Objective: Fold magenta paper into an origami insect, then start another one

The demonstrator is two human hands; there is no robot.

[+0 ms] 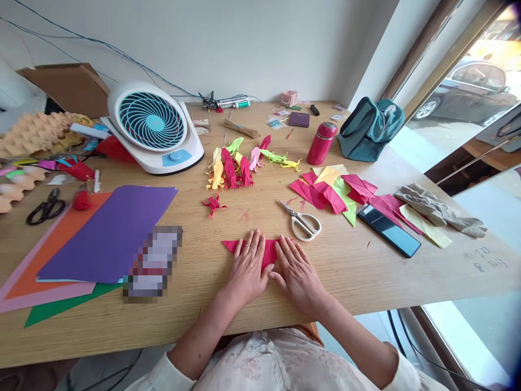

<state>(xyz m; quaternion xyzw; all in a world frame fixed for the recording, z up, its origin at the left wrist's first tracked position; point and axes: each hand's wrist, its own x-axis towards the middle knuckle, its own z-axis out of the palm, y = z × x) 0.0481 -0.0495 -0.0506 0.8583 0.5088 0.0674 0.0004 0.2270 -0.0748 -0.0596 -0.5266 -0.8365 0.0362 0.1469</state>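
Note:
A red sheet of paper (pixel 268 254), folded to a triangle, lies on the wooden table with its long edge away from me. My left hand (pixel 247 267) rests flat on its left half, fingers stretched out. On the right half lies my right hand (pixel 299 271), also flat, with the thumbs close together near the lower point. Both palms hide much of the paper. White-handled scissors (pixel 305 224) lie just beyond my right hand. A small red folded paper figure (pixel 214 204) sits beyond my left hand.
Folded paper figures (pixel 230 165) cluster at the middle back. Red and yellow papers (pixel 325 190), a phone (pixel 389 230) and a red flask (pixel 322 143) are to the right. Purple paper (pixel 109 233), a fan (pixel 154 127) and black scissors (pixel 46 207) are to the left.

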